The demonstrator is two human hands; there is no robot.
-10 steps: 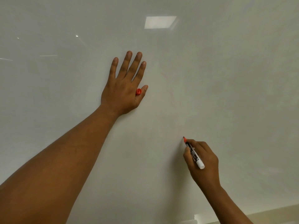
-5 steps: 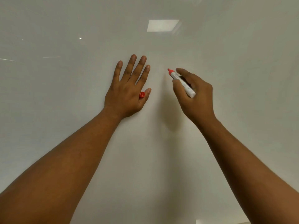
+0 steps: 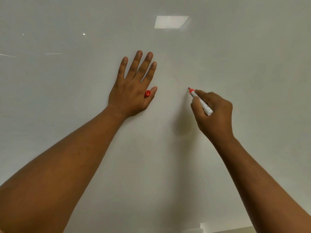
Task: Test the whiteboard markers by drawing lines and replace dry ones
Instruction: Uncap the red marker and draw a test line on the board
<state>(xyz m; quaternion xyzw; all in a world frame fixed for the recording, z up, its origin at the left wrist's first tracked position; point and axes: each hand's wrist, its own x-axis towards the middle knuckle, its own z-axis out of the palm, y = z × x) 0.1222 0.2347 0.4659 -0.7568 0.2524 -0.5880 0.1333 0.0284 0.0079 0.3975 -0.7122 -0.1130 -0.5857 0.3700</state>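
We see one whiteboard marker [image 3: 200, 101], white-barrelled with a red tip, right of centre in the view. Its tip points up and to the left and sits at the surface of the whiteboard [image 3: 252, 64]; whether it actually touches we cannot tell. Our right hand [image 3: 213, 115] holds the marker, fingers and thumb curled round the barrel in a writing grip, with the blunt end sticking out over the knuckles. We can make out at most a very faint mark on the board near the tip.

To the left, well apart from the marker, there is one red cap [image 3: 148, 93]. It is tucked between the thumb and the forefinger of our left hand [image 3: 133, 91], which lies flat on the board with four fingers straight and pointing up.

Two bare forearms reach in from the near edge. One bright rectangular ceiling-light reflection [image 3: 170, 22] shows on the board above the hands.
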